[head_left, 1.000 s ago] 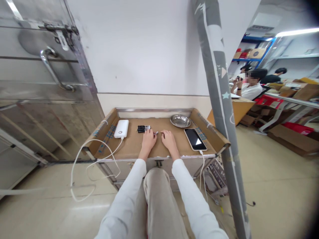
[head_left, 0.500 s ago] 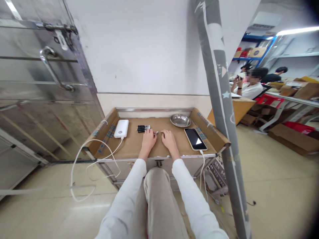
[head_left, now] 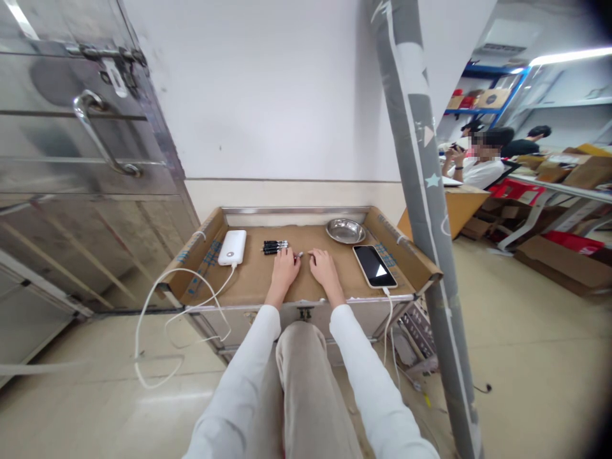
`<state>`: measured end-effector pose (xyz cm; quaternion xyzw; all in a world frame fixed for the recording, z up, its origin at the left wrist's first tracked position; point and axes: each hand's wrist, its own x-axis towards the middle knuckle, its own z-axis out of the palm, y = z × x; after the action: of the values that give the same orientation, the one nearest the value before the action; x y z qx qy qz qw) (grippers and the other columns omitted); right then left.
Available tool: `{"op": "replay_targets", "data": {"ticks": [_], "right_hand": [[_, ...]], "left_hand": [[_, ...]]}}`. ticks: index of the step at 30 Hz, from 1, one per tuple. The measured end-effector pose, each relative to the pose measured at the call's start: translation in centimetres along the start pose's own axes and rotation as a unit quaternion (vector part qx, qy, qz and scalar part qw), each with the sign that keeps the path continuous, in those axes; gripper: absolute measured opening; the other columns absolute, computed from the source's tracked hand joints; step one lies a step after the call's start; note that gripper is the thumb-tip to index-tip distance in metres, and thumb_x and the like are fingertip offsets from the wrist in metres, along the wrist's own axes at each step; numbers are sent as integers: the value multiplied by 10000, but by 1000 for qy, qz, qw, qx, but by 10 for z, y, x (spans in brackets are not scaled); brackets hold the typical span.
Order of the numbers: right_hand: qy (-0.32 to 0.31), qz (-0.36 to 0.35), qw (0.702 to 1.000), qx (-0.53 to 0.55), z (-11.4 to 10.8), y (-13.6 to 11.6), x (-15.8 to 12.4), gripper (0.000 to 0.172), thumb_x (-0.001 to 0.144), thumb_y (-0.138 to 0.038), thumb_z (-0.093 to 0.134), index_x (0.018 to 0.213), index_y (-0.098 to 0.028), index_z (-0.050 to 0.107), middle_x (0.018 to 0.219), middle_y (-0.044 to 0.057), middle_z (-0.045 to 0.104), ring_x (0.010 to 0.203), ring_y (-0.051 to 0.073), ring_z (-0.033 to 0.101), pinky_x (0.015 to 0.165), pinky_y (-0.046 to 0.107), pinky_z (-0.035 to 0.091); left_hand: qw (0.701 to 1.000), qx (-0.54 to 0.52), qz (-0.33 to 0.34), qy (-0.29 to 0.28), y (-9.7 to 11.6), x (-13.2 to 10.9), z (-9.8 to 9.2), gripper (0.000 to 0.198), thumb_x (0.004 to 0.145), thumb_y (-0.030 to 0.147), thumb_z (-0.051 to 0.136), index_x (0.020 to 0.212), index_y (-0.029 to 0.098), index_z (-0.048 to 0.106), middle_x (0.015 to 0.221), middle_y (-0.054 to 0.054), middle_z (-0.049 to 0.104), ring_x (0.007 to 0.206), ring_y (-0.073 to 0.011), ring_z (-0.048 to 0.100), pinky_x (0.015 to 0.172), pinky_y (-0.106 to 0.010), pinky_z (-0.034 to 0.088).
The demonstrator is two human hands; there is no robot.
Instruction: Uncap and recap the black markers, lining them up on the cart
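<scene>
My left hand (head_left: 285,269) rests on the brown-covered tabletop, fingers bent and close together. At its thumb and fingertip shows a small silvery piece (head_left: 301,254), too small to name. Just beyond those fingers lie several black pens or pen-like pieces with silvery ends (head_left: 275,246), side by side. My right hand (head_left: 325,270) lies a short way to the right, palm down, its index finger reaching toward the left hand. Nothing can be seen in the right hand, though its fingertips are partly hidden.
A white power bank (head_left: 233,247) with a cable lies left on the cardboard-lined table (head_left: 258,287). A steel bowl (head_left: 346,231) stands back right, above a plugged-in phone (head_left: 374,266). A grey wrapped pole (head_left: 425,153) leans at the right. People (head_left: 488,162) sit beyond.
Both hands stay in nearly the same place, with no clear change in what they hold. The whole view has shifted very slightly.
</scene>
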<state>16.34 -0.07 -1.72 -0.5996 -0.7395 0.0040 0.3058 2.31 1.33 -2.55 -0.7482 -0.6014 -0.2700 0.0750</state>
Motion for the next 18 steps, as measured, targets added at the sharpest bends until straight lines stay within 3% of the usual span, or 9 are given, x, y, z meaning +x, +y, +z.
{"op": "replay_targets", "data": {"ticks": [18], "right_hand": [[-18, 7, 1000, -2, -1, 0, 1, 320, 896, -130, 373, 1090, -154, 627, 1112, 102, 649, 1029, 201, 539, 930, 313, 379]], "left_hand": [[999, -31, 10, -7, -1, 0, 2, 161, 911, 297, 439, 911, 164, 530, 990, -133, 615, 987, -258, 582, 848, -375, 465]]}}
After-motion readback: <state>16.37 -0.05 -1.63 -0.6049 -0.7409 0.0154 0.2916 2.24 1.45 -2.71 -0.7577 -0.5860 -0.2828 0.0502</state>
